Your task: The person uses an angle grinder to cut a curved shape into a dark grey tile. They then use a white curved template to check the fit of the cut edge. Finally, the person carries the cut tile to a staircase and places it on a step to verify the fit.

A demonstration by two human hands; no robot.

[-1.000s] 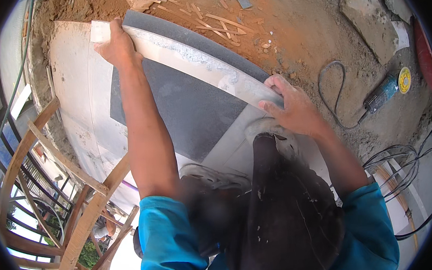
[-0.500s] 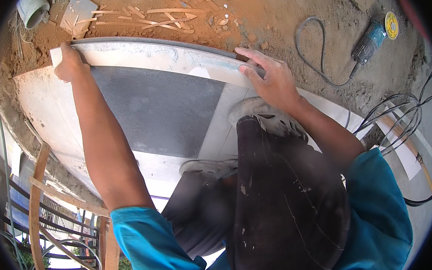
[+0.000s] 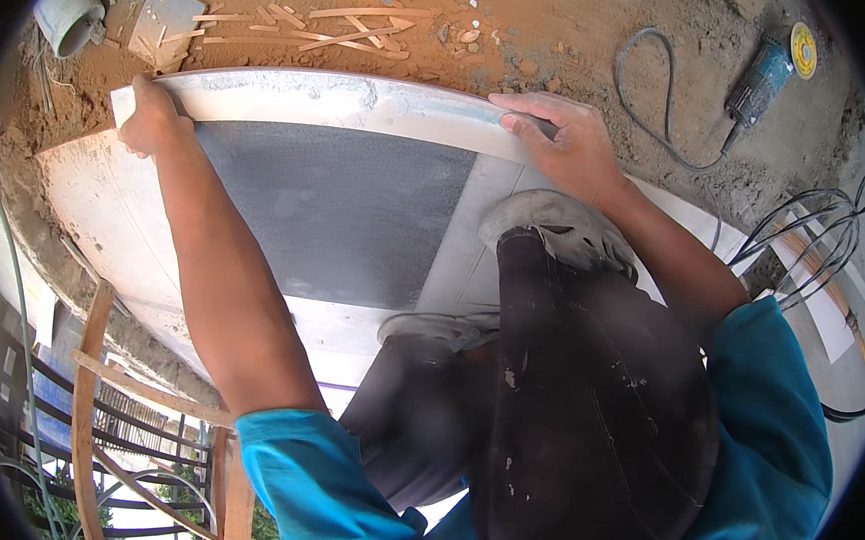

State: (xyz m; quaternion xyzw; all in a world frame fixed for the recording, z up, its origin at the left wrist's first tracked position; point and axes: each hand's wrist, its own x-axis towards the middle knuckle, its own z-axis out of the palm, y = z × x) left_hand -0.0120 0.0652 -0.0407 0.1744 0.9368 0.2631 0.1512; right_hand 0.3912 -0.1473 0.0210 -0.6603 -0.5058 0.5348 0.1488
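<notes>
My left hand (image 3: 154, 117) is wrapped round the left end of a long pale strip (image 3: 320, 89) with whitish crusted patches. My right hand (image 3: 569, 145) grips the strip's right end, fingers over the far edge and thumb on the near side. Below the strip lies a dark grey square tile (image 3: 338, 211) on a pale board (image 3: 97, 198). My grey shoes (image 3: 539, 220) rest on and beside the board, close below my right hand.
An angle grinder (image 3: 758, 82) with a yellow disc and cord lies on dirt at right, above coiled cables (image 3: 806, 239). Wood scraps (image 3: 356, 30) and a grey pipe-like container (image 3: 69, 19) lie beyond the strip. Wooden framing (image 3: 97, 424) stands at lower left.
The view has turned, so the strip lies more level in the picture. The dark band that showed along its far edge has mostly gone from sight. Both hands still hold the strip.
</notes>
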